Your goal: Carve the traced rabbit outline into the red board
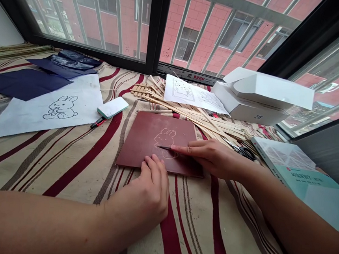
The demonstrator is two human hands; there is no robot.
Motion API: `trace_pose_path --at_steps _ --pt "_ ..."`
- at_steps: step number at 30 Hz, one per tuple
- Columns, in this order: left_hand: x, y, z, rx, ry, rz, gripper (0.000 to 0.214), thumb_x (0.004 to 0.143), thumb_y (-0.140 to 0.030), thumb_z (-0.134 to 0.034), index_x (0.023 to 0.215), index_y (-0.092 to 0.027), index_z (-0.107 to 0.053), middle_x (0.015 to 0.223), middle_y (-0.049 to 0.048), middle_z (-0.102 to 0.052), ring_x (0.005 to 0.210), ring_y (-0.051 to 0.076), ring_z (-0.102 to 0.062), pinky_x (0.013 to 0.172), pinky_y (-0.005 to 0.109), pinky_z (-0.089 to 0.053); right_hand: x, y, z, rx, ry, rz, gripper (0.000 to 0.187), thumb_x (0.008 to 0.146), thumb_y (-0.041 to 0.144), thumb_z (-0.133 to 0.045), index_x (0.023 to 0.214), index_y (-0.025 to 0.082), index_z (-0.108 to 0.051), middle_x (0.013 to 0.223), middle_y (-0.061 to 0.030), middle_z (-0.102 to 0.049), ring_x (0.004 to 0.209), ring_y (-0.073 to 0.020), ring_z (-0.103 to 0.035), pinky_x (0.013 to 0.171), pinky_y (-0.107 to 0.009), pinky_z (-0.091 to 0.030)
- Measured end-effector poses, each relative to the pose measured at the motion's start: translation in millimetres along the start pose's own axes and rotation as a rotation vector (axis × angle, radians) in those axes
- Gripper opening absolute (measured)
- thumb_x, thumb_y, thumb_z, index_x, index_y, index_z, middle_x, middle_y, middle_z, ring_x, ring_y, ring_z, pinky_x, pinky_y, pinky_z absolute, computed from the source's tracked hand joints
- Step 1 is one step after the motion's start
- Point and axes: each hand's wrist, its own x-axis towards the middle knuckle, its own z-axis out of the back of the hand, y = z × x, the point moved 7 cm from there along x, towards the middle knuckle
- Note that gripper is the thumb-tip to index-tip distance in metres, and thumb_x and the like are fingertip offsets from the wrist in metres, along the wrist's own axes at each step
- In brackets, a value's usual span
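Observation:
A dark red board point(144, 140) lies on the striped cloth, with a pale rabbit outline point(166, 139) scratched into it. My right hand point(214, 156) is closed round a thin pointed carving tool point(164, 147), whose tip rests on the rabbit outline. My left hand point(150, 188) lies with its fingers curled on the board's near edge, pressing it down and holding nothing.
A white sheet with a rabbit drawing point(60, 107) and dark blue carbon papers point(22, 82) lie at the left. An eraser point(112, 107), a red pen point(98, 122), bamboo strips point(199, 119), scissors point(244, 151), a white box point(261, 97) and a book point(302, 174) surround the board.

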Motion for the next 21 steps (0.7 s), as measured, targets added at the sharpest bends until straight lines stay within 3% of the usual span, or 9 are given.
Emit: trace_pose_path --at_steps 8,13,21 --pt "-0.1 1.4 1.0 -0.003 -0.012 -0.002 0.050 0.081 -0.017 -0.052 0.115 0.003 -0.082 0.107 0.0302 -0.081 0.090 0.035 -0.082 0.077 0.037 -0.069 -1.8 -3.4 -3.2 0.023 -0.004 0.009 0.052 0.107 0.009 -0.041 0.153 0.016 -0.065 0.092 -0.0072 -0.075 0.075 -0.0119 -0.061 0.069 -0.021 -0.045" --pt "1.1 2.0 -0.7 0.007 0.004 0.002 0.049 0.080 -0.016 -0.053 0.115 0.003 -0.082 0.108 0.0301 -0.081 0.091 0.035 -0.082 0.077 0.037 -0.069 -0.7 -2.4 -2.7 -0.009 0.004 -0.008 0.052 0.107 0.008 -0.041 0.152 0.016 -0.066 0.082 -0.0043 -0.071 0.069 -0.0115 -0.057 0.068 -0.021 -0.044" --pt "0.4 1.8 -1.3 0.008 0.008 0.001 0.050 0.081 -0.014 -0.050 0.116 0.002 -0.082 0.109 0.0295 -0.081 0.091 0.034 -0.082 0.077 0.038 -0.068 0.1 1.3 0.7 0.000 0.000 0.022 0.051 0.106 0.006 -0.042 0.149 0.012 -0.067 0.088 -0.0057 -0.074 0.070 -0.0096 -0.059 0.068 -0.019 -0.045"
